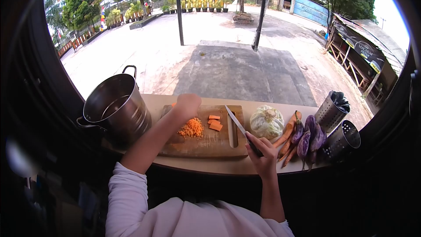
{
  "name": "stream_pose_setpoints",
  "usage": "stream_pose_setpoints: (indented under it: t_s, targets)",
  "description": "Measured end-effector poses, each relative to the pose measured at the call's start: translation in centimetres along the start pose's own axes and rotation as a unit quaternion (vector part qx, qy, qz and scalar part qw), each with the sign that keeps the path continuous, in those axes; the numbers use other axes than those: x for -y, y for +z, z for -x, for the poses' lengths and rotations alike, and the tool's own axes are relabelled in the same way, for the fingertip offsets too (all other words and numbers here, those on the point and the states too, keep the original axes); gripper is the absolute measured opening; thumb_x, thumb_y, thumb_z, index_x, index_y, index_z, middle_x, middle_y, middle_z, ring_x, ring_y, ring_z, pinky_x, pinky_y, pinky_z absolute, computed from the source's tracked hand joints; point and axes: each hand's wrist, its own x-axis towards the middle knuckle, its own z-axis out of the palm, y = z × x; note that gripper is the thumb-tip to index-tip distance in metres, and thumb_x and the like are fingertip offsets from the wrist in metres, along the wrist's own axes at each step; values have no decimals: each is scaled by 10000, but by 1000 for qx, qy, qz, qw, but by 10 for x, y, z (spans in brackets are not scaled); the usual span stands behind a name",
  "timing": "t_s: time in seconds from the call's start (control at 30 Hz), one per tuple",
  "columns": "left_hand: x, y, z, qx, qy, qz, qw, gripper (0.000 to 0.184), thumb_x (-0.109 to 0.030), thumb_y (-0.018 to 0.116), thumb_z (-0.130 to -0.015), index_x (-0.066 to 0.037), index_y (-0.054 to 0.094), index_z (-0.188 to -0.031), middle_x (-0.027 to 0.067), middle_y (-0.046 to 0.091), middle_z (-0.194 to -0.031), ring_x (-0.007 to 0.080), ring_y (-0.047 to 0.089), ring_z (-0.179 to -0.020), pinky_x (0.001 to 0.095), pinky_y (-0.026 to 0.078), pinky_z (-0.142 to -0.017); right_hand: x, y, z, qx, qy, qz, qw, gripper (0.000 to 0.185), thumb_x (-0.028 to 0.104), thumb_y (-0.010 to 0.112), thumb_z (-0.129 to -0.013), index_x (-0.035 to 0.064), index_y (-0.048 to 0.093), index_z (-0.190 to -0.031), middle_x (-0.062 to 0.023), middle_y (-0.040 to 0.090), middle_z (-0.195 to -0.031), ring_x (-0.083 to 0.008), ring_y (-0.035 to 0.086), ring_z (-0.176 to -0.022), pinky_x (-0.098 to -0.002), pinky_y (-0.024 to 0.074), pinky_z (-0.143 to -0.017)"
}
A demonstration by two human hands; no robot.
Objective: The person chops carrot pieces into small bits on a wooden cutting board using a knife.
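My right hand (263,156) grips a kitchen knife (237,120) by its dark handle, with the blade angled up and left over the right end of the wooden cutting board (197,146). Over the board's back left part is my left hand (189,106), curled closed with its fingertips turned away and hidden. A bit of orange shows beside that hand. Below it lies a heap of finely chopped carrot (191,128). Several flat carrot pieces (214,123) rest to the right of the heap, apart from the blade.
A large steel pot (140,116) stands left of the board. To the right are a cabbage (267,122), whole carrots (287,132), purple eggplants (310,137) and two perforated metal holders (326,113). The narrow counter (210,165) ends just before my body.
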Motion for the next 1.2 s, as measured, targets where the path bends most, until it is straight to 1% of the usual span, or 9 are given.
stream_pose_setpoints:
  t_s: [0.13,0.33,0.63,0.73,0.77,0.83,1.03,1.17,1.2]
  targets:
    - [1,6,0,-15,-8,18,1000,114,-151,820,-732,-106,735,-793,111,728,-825,309,712,-824,423,552,-711,0,-1,0,8,9,2,1000,450,-1,784,-862,106,733,-1297,-53,610,-790,-139,577,-655,-283,476,-605]
    - [-13,1,7,-3,-19,-24,1000,68,-117,793,-742,-97,733,-768,107,734,-830,307,720,-834,420,561,-723,-1,-1,1,4,7,3,1000,452,-15,788,-851,91,735,-1287,-58,615,-795,-137,579,-664,-278,478,-616]
    - [-5,4,20,-55,-9,23,998,118,-61,663,-807,-85,768,-855,123,736,-857,327,717,-861,422,560,-739,-4,-4,-1,1,16,0,1000,435,-24,785,-850,72,738,-1272,-61,622,-795,-122,577,-668,-271,473,-619]
    - [1,-10,36,-135,-8,58,989,164,-62,624,-831,-51,768,-909,135,738,-890,326,708,-907,415,553,-767,-3,-4,-2,-6,20,-7,1000,402,-30,777,-854,45,740,-1247,-38,600,-784,-99,520,-654,-257,418,-596]
    - [2,-16,45,-155,-5,118,981,166,-53,625,-833,-37,765,-920,137,737,-902,321,704,-917,408,553,-784,-2,-4,-2,-9,21,-9,1000,386,-34,774,-856,32,741,-1235,-26,588,-776,-89,492,-648,-251,391,-584]
    - [2,-36,68,-195,0,236,952,172,-35,626,-837,-10,760,-942,142,735,-926,311,696,-935,394,553,-820,-2,-4,-2,-3,31,4,1000,403,-25,778,-857,51,741,-1251,-54,620,-798,-114,549,-662,-267,443,-606]
    - [5,-34,146,-249,23,312,917,163,-57,762,-869,39,734,-998,129,733,-968,239,705,-933,336,571,-858,-2,-1,-1,5,26,32,999,307,-10,746,-887,36,728,-1190,-83,647,-839,-167,612,-681,-288,491,-626]
    - [11,27,174,-328,-65,516,789,101,-13,737,-919,24,745,-1013,103,736,-997,167,714,-926,292,579,-806,24,6,-6,99,30,35,994,182,23,709,-926,28,682,-1106,-113,683,-892,-242,682,-737,-324,541,-664]
    - [12,42,179,-362,-80,534,760,87,11,728,-924,27,742,-1008,93,730,-1005,146,708,-929,277,577,-797,31,8,-9,161,67,57,983,151,53,697,-927,42,664,-1074,-115,694,-958,-287,701,-866,-372,564,-735]
